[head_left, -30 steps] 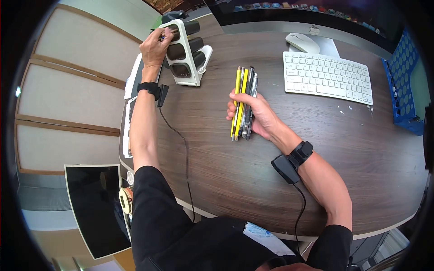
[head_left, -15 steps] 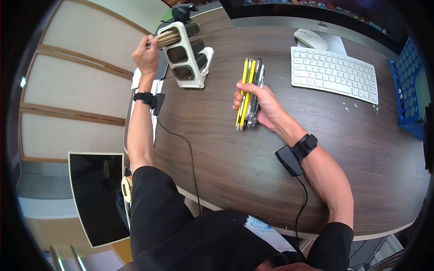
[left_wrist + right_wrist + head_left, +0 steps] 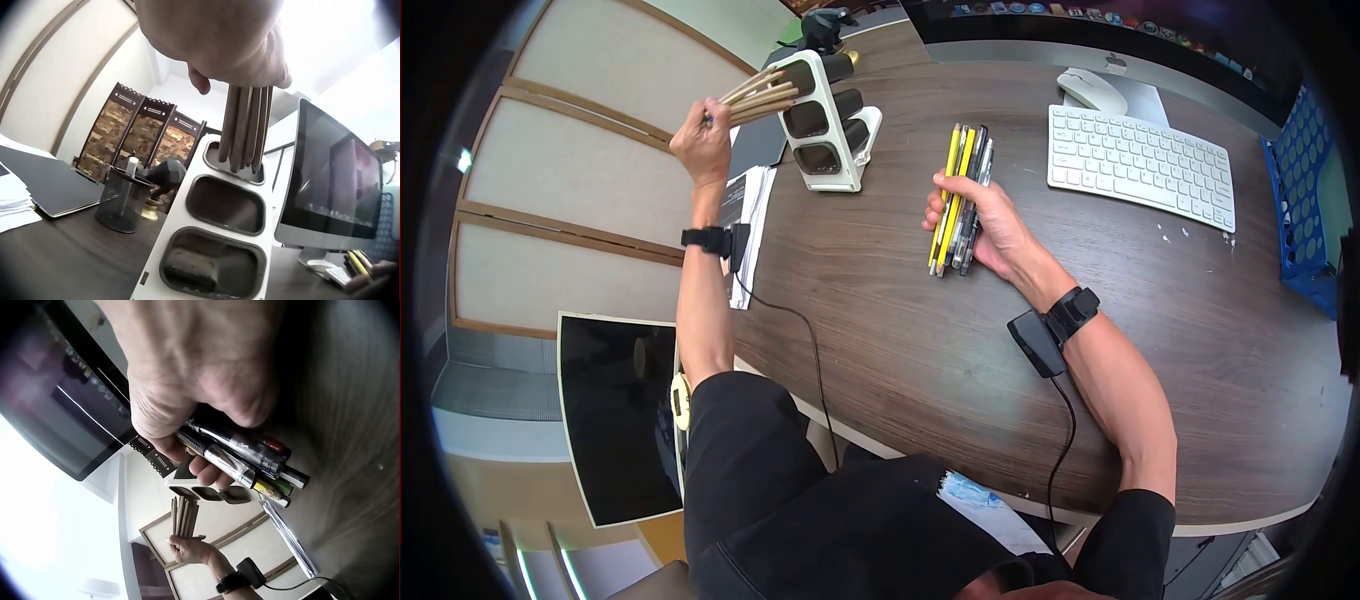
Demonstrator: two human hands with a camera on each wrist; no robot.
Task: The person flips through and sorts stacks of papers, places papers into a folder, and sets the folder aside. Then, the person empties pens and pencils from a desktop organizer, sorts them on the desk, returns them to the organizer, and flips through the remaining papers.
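The left hand (image 3: 703,143) grips a bundle of brown wooden sticks or pencils (image 3: 760,98), fanned toward the top compartment of a white three-compartment holder (image 3: 832,125). In the left wrist view the sticks (image 3: 245,128) hang down in front of the top compartment (image 3: 215,157); whether their tips are inside is unclear. Dark interiors show in the lower compartments. Over the desk the right hand (image 3: 997,225) holds yellow pencils (image 3: 950,190) and several pens (image 3: 978,200), thumb across them. The right wrist view shows pen ends (image 3: 250,465) sticking out below the palm (image 3: 200,381).
A white keyboard (image 3: 1140,165) and mouse (image 3: 1092,92) lie right of the pens, below a monitor (image 3: 1100,40). Papers (image 3: 750,225) lie on the desk's left side. A black mesh cup (image 3: 122,203) stands behind the holder. A blue rack (image 3: 1295,190) is far right.
The left hand has moved away from the holder to the left, drawing the brown bundle out of the top compartment. The right hand keeps its grip and shifts slightly in view.
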